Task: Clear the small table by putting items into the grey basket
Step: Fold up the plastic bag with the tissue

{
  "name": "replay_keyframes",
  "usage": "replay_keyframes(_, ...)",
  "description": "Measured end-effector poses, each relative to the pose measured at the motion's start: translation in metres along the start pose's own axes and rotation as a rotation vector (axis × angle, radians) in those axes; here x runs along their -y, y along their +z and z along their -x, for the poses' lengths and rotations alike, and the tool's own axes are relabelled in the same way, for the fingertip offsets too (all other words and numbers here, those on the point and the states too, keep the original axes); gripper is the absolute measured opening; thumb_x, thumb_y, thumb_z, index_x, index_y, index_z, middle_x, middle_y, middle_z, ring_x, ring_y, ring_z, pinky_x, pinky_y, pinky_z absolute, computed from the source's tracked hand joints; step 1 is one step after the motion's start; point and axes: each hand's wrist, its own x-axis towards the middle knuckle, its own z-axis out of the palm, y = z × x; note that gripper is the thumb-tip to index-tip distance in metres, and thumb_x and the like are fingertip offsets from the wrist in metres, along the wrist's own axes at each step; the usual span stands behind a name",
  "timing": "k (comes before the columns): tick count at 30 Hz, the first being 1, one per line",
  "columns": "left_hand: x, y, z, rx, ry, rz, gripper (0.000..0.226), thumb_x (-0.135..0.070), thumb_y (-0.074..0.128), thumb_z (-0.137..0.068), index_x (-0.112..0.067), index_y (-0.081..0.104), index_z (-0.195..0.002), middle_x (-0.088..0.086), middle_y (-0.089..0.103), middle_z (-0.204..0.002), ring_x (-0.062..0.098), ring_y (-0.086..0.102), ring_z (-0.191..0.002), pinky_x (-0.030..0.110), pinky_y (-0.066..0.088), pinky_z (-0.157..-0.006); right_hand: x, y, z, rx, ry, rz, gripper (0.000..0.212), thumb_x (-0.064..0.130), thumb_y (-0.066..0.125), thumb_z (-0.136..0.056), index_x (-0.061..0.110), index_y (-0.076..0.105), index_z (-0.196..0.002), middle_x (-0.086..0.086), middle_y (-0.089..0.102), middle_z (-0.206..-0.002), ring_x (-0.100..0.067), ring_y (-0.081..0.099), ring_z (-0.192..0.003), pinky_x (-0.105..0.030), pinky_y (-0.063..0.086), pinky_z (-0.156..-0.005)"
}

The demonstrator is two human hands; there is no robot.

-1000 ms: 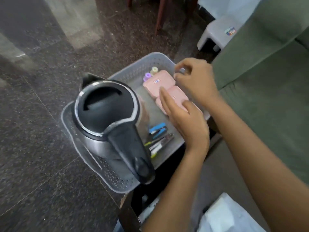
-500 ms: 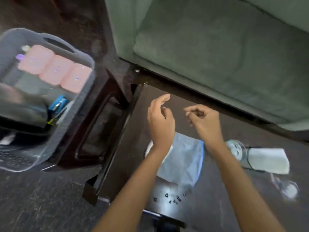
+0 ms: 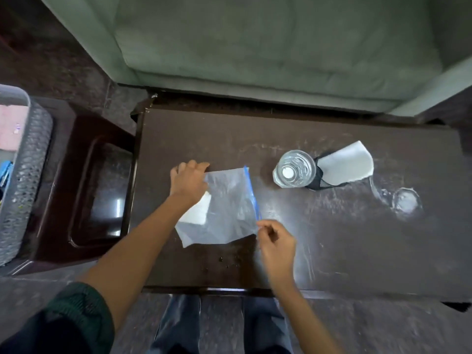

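Note:
A clear zip bag [image 3: 224, 208] with a blue seal strip lies on the dark small table [image 3: 332, 238], a white paper inside it. My left hand [image 3: 189, 182] holds its far left corner, fingers curled over the edge. My right hand [image 3: 277, 241] pinches the near right corner by the blue strip. To the right stand a clear water bottle [image 3: 293, 169] and a black mesh holder with a white cloth [image 3: 344, 166]. The grey basket [image 3: 23, 175] sits at the far left edge on a dark stool, with pink cases and blue pens inside.
A green sofa [image 3: 255, 42] runs along the table's far side. The dark plastic stool [image 3: 89, 190] stands left of the table under the basket. A ring of water or residue [image 3: 406, 200] marks the table's right part. My legs show below the near edge.
The view swung from the basket to the table. Both hands left the pink cases in the basket, came over the table and took hold of the zip bag's corners.

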Motion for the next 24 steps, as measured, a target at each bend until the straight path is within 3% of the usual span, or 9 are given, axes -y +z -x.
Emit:
replay_keyframes(5,0.023,-0.006,0.003,0.078,-0.061,0.257,0.009,-0.027,0.058,-0.084,-0.023,0.063,-0.091,0.006,0.055,-0.099,0.031,0.049,-0.103,0.041,0.038,-0.091,-0.028,0.005,0.016,-0.112,0.498,-0.205,0.018,-0.002,0.052,-0.086,0.007,0.066,-0.091,-0.009,0.062,-0.083,-0.016,0.058,-0.071,-0.024,0.050,-0.058)
replay_keyframes(8,0.041,-0.021,0.015,0.202,0.006,0.669,0.019,-0.032,0.056,-0.075,-0.013,0.055,-0.078,-0.001,0.049,-0.071,0.017,0.048,-0.069,0.027,0.036,-0.061,-0.020,0.015,0.011,-0.082,0.629,-0.343,0.029,-0.004,0.054,-0.083,0.003,0.058,-0.111,-0.011,0.059,-0.098,-0.014,0.056,-0.080,-0.026,0.050,-0.064)
replay_keyframes(10,0.049,-0.031,0.028,0.225,-0.020,0.844,0.020,-0.033,0.053,-0.072,-0.013,0.054,-0.077,-0.002,0.051,-0.068,0.009,0.050,-0.059,0.022,0.036,-0.055,-0.012,0.022,0.007,-0.049,0.624,-0.373,0.036,-0.003,0.055,-0.083,0.006,0.054,-0.117,-0.013,0.058,-0.107,-0.014,0.055,-0.084,-0.028,0.050,-0.068)
replay_keyframes(12,0.057,-0.034,0.041,0.229,-0.061,0.964,0.010,-0.024,0.053,-0.084,-0.017,0.054,-0.077,-0.004,0.055,-0.069,0.003,0.053,-0.055,0.022,0.039,-0.054,-0.006,0.027,0.002,0.003,0.583,-0.380,0.040,-0.002,0.056,-0.083,0.008,0.053,-0.121,-0.013,0.057,-0.113,-0.013,0.055,-0.089,-0.029,0.049,-0.073)
replay_keyframes(15,0.065,-0.041,0.055,0.193,-0.109,1.134,0.016,-0.023,0.048,-0.091,-0.022,0.055,-0.076,-0.005,0.061,-0.072,0.012,0.053,-0.063,0.026,0.041,-0.055,0.002,0.030,-0.008,0.126,0.525,-0.403,0.044,0.003,0.057,-0.082,0.012,0.051,-0.125,-0.008,0.059,-0.118,-0.015,0.057,-0.099,-0.031,0.045,-0.080)
replay_keyframes(18,0.062,-0.047,0.066,0.147,-0.151,1.341,0.020,-0.020,0.047,-0.093,-0.021,0.055,-0.075,-0.006,0.070,-0.075,0.011,0.061,-0.063,0.025,0.046,-0.052,0.014,0.030,-0.017,0.271,0.423,-0.442,0.034,0.009,0.054,-0.085,0.016,0.056,-0.118,-0.005,0.067,-0.107,-0.023,0.059,-0.103,-0.034,0.043,-0.085)
replay_keyframes(21,0.054,-0.044,0.075,0.087,-0.176,1.541,0.007,-0.023,0.061,-0.082,-0.020,0.058,-0.088,-0.002,0.073,-0.088,0.010,0.067,-0.073,0.029,0.052,-0.066,0.035,0.027,-0.025,0.291,0.317,-0.497,0.026,0.013,0.048,-0.090,0.016,0.059,-0.113,-0.009,0.067,-0.095,-0.025,0.058,-0.084,-0.026,0.048,-0.068)
replay_keyframes(23,0.049,-0.039,0.079,0.031,-0.207,1.562,0.038,-0.024,0.068,-0.072,-0.026,0.057,-0.109,-0.002,0.071,-0.095,0.015,0.067,-0.083,0.030,0.054,-0.074,0.050,0.021,-0.028,0.260,0.246,-0.479,0.032,0.011,0.046,-0.092,0.018,0.053,-0.123,-0.005,0.066,-0.085,-0.015,0.058,-0.070,-0.018,0.048,-0.056)
replay_keyframes(24,0.046,-0.038,0.081,-0.014,-0.225,1.540,0.047,-0.018,0.066,-0.077,-0.030,0.050,-0.120,-0.001,0.071,-0.094,0.018,0.066,-0.088,0.033,0.053,-0.079,0.057,0.017,-0.029,0.252,0.193,-0.448,0.037,0.009,0.045,-0.093,0.022,0.049,-0.127,-0.004,0.064,-0.081,-0.011,0.058,-0.066,-0.017,0.049,-0.056)
